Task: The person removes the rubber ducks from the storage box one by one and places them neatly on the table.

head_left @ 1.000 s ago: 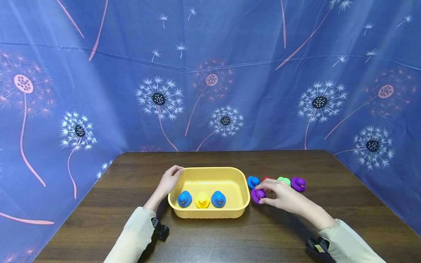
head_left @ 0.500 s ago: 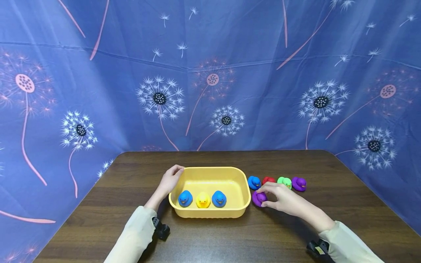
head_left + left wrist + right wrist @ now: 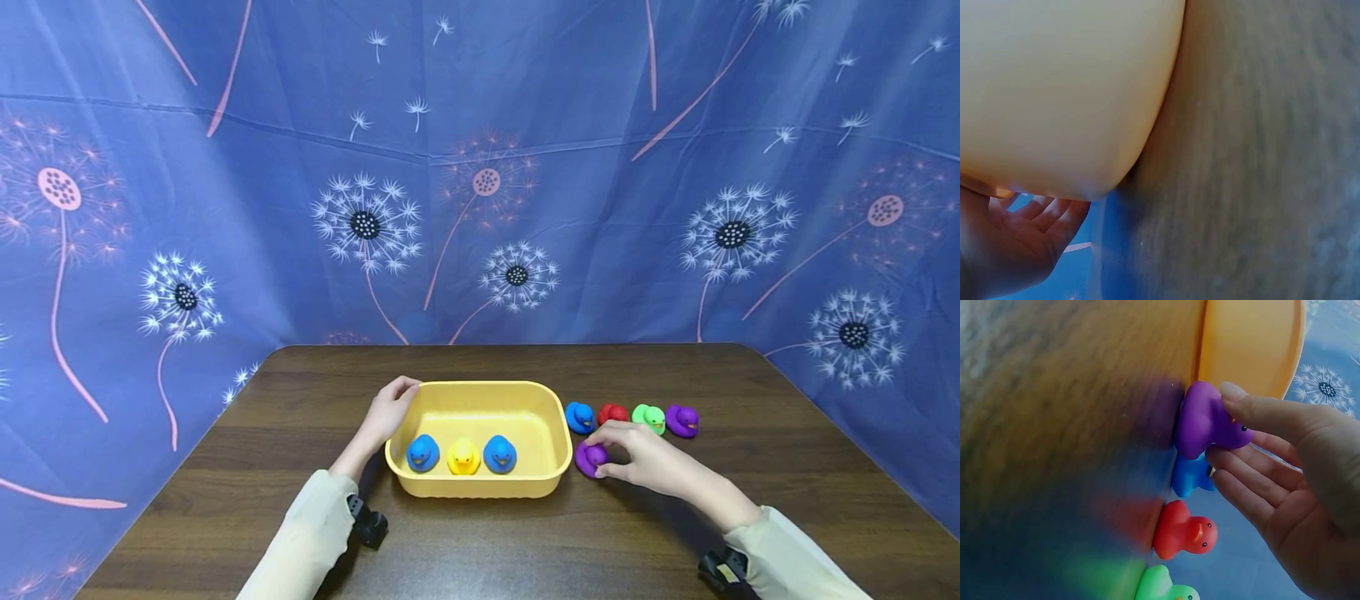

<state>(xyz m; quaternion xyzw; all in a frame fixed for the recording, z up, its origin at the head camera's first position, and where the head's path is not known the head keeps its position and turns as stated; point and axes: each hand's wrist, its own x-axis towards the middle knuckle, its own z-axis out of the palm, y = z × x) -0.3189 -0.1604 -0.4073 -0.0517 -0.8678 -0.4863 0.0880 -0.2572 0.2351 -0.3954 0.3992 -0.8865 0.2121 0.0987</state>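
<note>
Right hand (image 3: 648,458) clamped on purple duck (image 3: 589,461), thumb one side, fingers the other.
Head view: duck sits on the wood-grain table (image 3: 480,550), just off the right side of the yellow tray (image 3: 480,487), nearer me than the blue, red, green and second purple ducks (image 3: 650,418) rowed toward the table's right edge; my left hand (image 3: 386,414) grips the tray's far-left corner. Left wrist: smooth, rounded tray wall, fingers against it. Right wrist: duck smooth, rounded, solid purple, black eye, sliver of orange beak by my thumb.
</note>
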